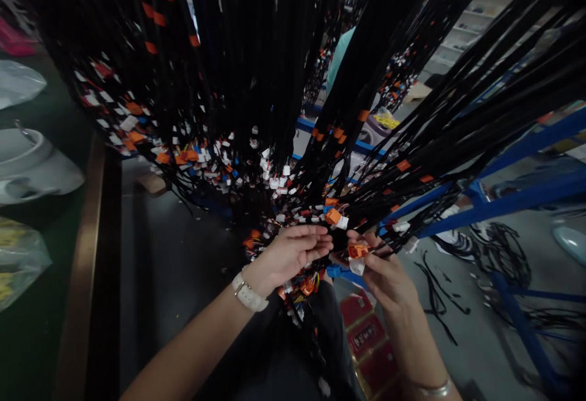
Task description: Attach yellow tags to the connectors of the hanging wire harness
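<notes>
Dense bundles of black cables (260, 53) hang down, ending in white, orange and blue connectors (277, 181). My left hand (293, 254), with a white watch on its wrist, is at the middle of the view among the cable ends. Its fingers stretch to the right, slightly curved, with nothing gripped between them. Just to the right, my right hand (384, 270) has its fingers round an orange connector (358, 250) with a white piece below it. Another orange connector (332, 216) hangs just above the gap between both hands.
Blue metal frame bars (517, 196) cross the right side. Loose black cables (434, 297) and a red box (366, 334) lie low on the right. A white rounded container (41, 166) and a plastic bag with yellow parts (21, 260) are at the left.
</notes>
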The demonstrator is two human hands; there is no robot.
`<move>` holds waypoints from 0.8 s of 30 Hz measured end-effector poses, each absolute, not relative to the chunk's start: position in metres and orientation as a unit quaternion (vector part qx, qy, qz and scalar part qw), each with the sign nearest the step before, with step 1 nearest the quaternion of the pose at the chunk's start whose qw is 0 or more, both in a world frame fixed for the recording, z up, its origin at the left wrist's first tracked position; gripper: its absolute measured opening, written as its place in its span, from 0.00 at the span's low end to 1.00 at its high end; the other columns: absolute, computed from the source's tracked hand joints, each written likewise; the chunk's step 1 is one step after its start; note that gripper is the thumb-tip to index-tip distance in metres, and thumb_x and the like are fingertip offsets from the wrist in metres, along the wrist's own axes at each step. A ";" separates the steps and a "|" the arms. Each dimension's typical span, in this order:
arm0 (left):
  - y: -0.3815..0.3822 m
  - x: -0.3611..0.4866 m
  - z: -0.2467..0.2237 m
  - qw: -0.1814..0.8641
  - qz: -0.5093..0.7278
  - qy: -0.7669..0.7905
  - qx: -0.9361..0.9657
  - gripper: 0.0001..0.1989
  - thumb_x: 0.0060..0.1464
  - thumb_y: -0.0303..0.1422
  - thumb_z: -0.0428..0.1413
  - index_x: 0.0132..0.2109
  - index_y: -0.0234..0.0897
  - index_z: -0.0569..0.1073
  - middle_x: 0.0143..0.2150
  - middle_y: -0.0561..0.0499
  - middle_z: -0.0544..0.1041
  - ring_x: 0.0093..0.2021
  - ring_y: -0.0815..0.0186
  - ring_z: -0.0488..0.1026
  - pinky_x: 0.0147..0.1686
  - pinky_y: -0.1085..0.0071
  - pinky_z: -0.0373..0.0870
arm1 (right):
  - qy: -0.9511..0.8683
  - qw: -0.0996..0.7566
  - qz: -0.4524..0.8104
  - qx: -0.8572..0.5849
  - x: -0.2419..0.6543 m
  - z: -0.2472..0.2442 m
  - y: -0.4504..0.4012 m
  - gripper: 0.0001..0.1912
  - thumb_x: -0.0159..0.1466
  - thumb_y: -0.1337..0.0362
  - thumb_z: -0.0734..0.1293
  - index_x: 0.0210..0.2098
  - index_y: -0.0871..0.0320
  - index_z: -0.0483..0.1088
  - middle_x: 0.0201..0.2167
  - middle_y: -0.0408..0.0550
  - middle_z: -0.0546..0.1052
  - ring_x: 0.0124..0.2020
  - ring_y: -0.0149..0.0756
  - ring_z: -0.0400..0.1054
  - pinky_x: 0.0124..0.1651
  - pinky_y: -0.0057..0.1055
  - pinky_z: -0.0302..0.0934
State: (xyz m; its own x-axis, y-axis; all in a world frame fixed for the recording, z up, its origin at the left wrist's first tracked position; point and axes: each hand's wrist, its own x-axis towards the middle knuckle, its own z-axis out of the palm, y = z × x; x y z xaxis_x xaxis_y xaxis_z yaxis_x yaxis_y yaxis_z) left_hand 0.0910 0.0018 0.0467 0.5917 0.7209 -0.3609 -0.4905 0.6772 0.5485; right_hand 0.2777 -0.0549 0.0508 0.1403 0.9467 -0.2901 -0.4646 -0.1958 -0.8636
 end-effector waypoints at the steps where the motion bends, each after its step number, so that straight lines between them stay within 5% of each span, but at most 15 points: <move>1: 0.001 0.092 0.047 0.870 0.349 0.288 0.197 0.09 0.49 0.21 0.55 0.39 0.28 0.75 0.38 0.41 0.78 0.38 0.63 0.76 0.46 0.65 0.69 | -0.246 0.584 0.608 -0.479 0.278 0.051 -0.055 0.17 0.43 0.65 0.77 0.29 0.51 0.68 0.43 0.43 0.77 0.39 0.41 0.72 0.44 0.38 0.66; 7: -0.005 0.098 0.041 0.878 0.328 0.286 0.197 0.10 0.56 0.30 0.54 0.39 0.27 0.75 0.35 0.42 0.78 0.33 0.68 0.76 0.35 0.72 0.72 | -0.163 0.611 0.610 -0.478 0.277 0.044 -0.051 0.14 0.46 0.61 0.76 0.28 0.53 0.69 0.31 0.40 0.77 0.29 0.33 0.70 0.34 0.32 0.68; 12: -0.006 0.105 0.034 0.883 0.313 0.281 0.209 0.12 0.52 0.35 0.57 0.36 0.28 0.77 0.22 0.53 0.68 0.21 0.78 0.65 0.22 0.81 0.61 | -0.132 0.642 0.581 -0.481 0.278 0.034 -0.046 0.12 0.47 0.62 0.76 0.28 0.54 0.71 0.23 0.36 0.74 0.22 0.27 0.65 0.28 0.27 0.66; 24: -0.006 0.102 0.039 0.883 0.303 0.236 0.269 0.15 0.45 0.31 0.63 0.42 0.30 0.77 0.32 0.48 0.72 0.29 0.75 0.67 0.28 0.78 0.59 | -0.111 0.617 0.617 -0.476 0.264 0.026 -0.048 0.13 0.46 0.64 0.77 0.23 0.59 0.69 0.21 0.39 0.73 0.19 0.23 0.63 0.22 0.19 0.61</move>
State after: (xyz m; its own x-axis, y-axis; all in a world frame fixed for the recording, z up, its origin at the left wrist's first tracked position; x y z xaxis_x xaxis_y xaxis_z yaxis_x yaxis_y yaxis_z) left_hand 0.1025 -0.0061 0.0390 0.7041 0.6630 -0.2541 -0.4086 0.6710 0.6187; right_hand 0.2639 -0.0479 0.0260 0.2154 0.8662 -0.4510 -0.6555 -0.2141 -0.7242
